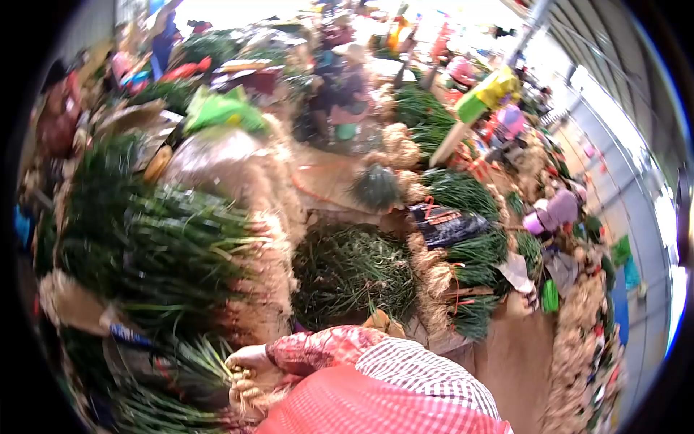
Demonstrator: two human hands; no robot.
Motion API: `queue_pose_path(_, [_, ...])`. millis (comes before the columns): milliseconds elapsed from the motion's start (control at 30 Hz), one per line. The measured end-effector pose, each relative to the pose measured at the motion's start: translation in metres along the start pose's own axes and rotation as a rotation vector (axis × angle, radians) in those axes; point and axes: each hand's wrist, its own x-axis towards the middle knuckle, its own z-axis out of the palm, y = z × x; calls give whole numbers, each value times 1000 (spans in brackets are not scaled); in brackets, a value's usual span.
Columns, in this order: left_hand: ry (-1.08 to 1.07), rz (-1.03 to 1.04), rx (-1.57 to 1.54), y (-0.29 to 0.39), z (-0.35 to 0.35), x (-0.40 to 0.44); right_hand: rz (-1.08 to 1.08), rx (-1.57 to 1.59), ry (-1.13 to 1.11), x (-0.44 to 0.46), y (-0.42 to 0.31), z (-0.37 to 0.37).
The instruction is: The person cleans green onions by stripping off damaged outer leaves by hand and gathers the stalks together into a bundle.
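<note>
At the lower left, my right hand (251, 370) reaches across my body, its fingers closed round the pale stem end of a small bunch of green onions (199, 360). The green leaves of this bunch fan out to the left. Close below lie more green onions (155, 416), their stem ends reaching toward my hand. Just above rises a large stack of green onions (159, 246), pale root ends facing right. My left hand cannot be made out; my red checked clothing (376, 405) fills the bottom middle.
Loose green leaves (354, 275) heap up ahead of me. Bundled onions (459, 195) line the right side, with a black printed bag (448, 226) among them. A green plastic bag (224, 110) tops the left stack. A person (343, 94) is farther back.
</note>
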Motion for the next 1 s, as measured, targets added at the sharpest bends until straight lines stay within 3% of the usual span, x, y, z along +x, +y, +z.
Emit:
queue_pose_path(33, [-18, 22, 18, 4, 8, 5, -15, 4, -77, 0, 3, -1])
queue_pose_path(100, [-52, 57, 45, 10, 21, 7, -166, -257, 93, 9, -3, -9])
queue_pose_path(167, [-85, 78, 67, 16, 33, 8, -212, -246, 263, 38, -13, -44])
queue_pose_path(300, [-139, 112, 79, 27, 47, 7, -362, -303, 216, 43, -9, -55])
queue_pose_path(367, [-165, 121, 83, 30, 55, 6, -452, -264, 311, 52, -8, -65])
queue_pose_path(467, [-206, 122, 100, 34, 63, 8, -607, -967, 554, 57, -17, -92])
queue_pose_path(500, [-214, 122, 100, 38, 63, 7, -646, -1245, 739, 55, -19, -92])
queue_pose_path(567, [-241, 126, 93, 38, 67, 6, -833, -1506, 923, 49, -9, -85])
queue_pose_path(633, [-260, 135, 77, 39, 67, 3, -659, -1449, 980, 13, 6, -37])
queue_pose_path(767, [-306, 150, 50, 41, 70, -5, -664, -1737, 1153, 21, 2, -70])
queue_pose_path(800, [-320, 150, 42, 43, 71, -6, -690, -1683, 1245, 17, -12, -89])
queue_pose_path(833, [-328, 159, 32, 48, 70, -9, -532, -1632, 1410, -15, -23, -71])
queue_pose_path(933, [-346, 180, 9, 54, 68, -16, -542, -1717, 1660, -87, -71, -138])
queue_pose_path(967, [-363, 171, 1, 51, 70, -17, -482, -1875, 1676, -122, -69, -141])
queue_pose_path(1000, [-369, 174, -3, 50, 71, -19, -204, -1889, 1700, -153, -73, -153])
